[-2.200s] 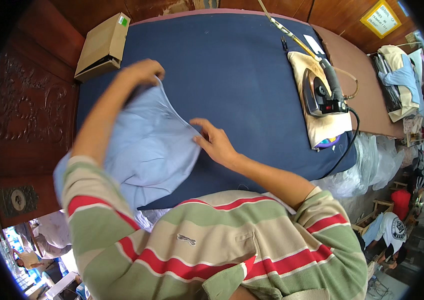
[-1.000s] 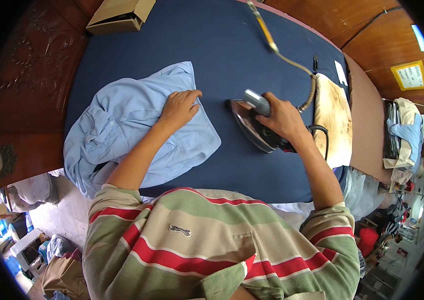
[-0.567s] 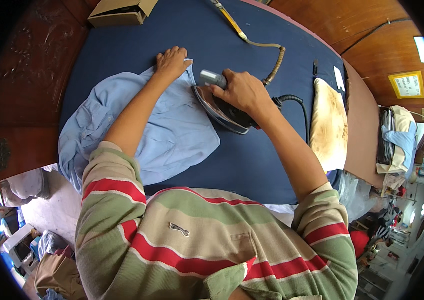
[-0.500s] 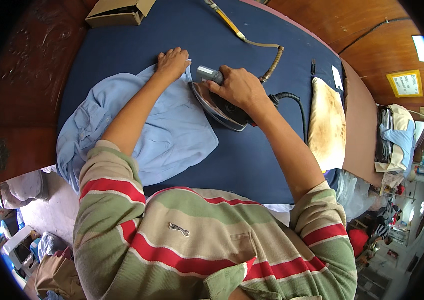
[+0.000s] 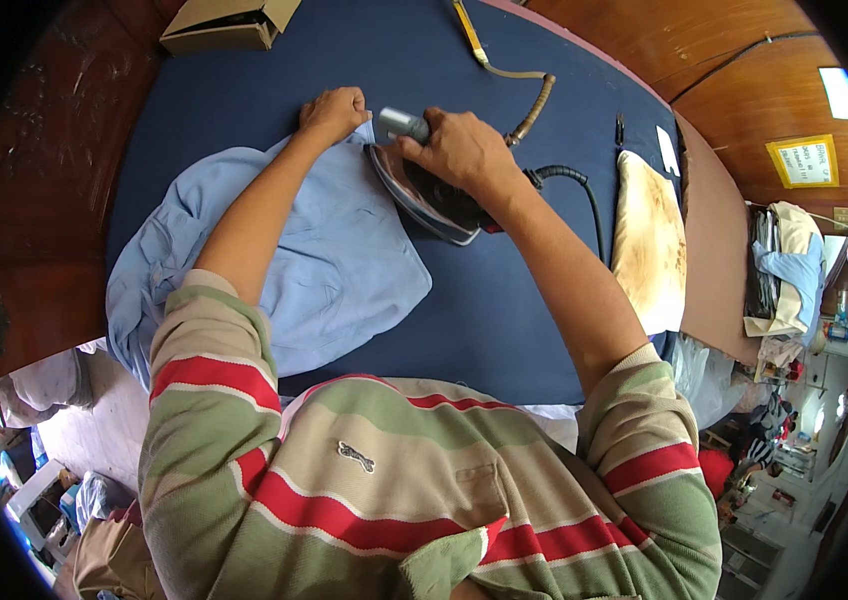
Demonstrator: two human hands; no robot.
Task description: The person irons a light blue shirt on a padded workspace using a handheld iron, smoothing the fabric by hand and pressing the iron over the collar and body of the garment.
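A light blue garment [image 5: 344, 270] lies loosely bunched on the dark blue padded table at left of centre. At its far edge my left hand [image 5: 332, 115] is closed, with a pale edge of the cloth pinched at the fingers. My right hand [image 5: 464, 150] wraps round the handle of a clothes iron [image 5: 414, 200]. The iron rests sole-down along the garment's right side, its tip near my left hand. Whether the soleplate overlaps the cloth is partly hidden. A black cord [image 5: 569, 175] runs from the iron's back end.
A brown-stained pale pad [image 5: 649, 240] lies to the right, beside a white card [image 5: 667, 150] and a small dark tool [image 5: 620, 130]. A worn hose [image 5: 532, 110] with a yellow section crosses the far side. At the far left stands a cardboard box [image 5: 229, 25]. Folded clothes [image 5: 789, 265] hang at right.
The iron and my right hand have slid slightly away and to the left. My left hand has also moved a little farther off, its fingers more curled. The view has shifted slightly.
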